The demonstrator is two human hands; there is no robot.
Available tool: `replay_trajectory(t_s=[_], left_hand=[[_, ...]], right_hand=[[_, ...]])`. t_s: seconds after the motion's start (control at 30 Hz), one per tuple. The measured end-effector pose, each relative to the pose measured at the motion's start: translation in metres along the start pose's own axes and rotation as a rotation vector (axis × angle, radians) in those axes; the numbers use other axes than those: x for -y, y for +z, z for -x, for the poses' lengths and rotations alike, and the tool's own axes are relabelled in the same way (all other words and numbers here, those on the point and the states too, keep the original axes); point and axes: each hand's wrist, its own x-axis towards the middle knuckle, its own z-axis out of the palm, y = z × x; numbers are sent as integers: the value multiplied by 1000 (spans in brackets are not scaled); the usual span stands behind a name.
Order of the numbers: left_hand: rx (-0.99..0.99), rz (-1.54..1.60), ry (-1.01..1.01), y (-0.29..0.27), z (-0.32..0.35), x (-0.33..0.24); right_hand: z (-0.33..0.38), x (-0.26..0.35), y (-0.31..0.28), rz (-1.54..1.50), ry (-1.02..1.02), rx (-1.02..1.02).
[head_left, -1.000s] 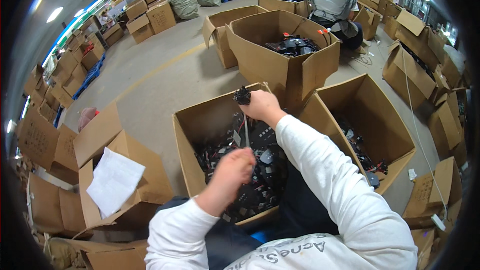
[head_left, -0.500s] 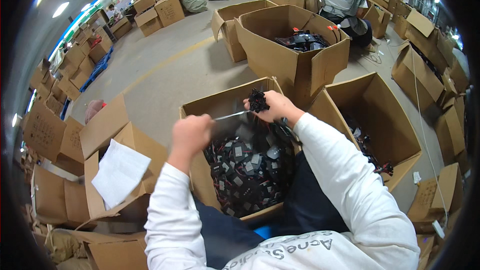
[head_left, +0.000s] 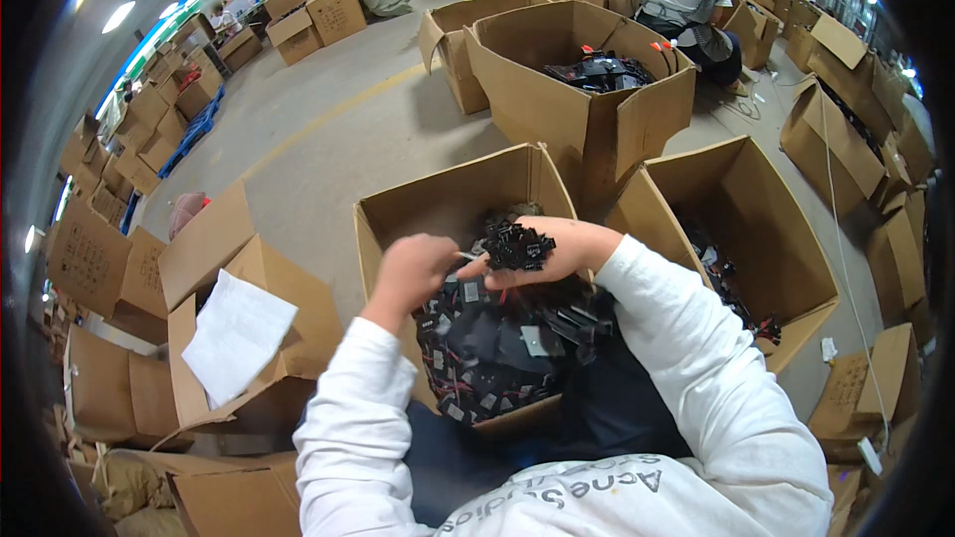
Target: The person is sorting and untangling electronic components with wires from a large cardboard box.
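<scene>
Held bunch (head_left: pixel 522 247): plastic, semi-gloss; box (head_left: pixel 453 197) below: matt cardbd., smooth; sleeves (head_left: pixel 686 358): matt cloth, wrinkly.

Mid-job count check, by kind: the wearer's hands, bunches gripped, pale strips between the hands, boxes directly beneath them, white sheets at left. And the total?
Hands: 2 (left hand, right hand)
Black bunch in the right hand: 1
Pale strip: 1
Open cardboard box beneath: 1
White sheet: 1
Total: 6
</scene>
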Motion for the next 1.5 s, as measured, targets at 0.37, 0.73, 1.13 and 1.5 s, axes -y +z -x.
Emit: replay_trajectory(t_s=[0.37,0.73,1.13,1.5], left_hand=[[-155,-2,142,-79,54,-128],[253,695,1,-10,160,-143],[154,1316,-330,39,191,-105],[275,1084,-204,56,195,-73]], right_hand=[[52,78,41,-236,321,-326],[63,-10,152,-181,377,2],[60,9,197,407,554,-158],[70,-23,209,-117,127,-214]])
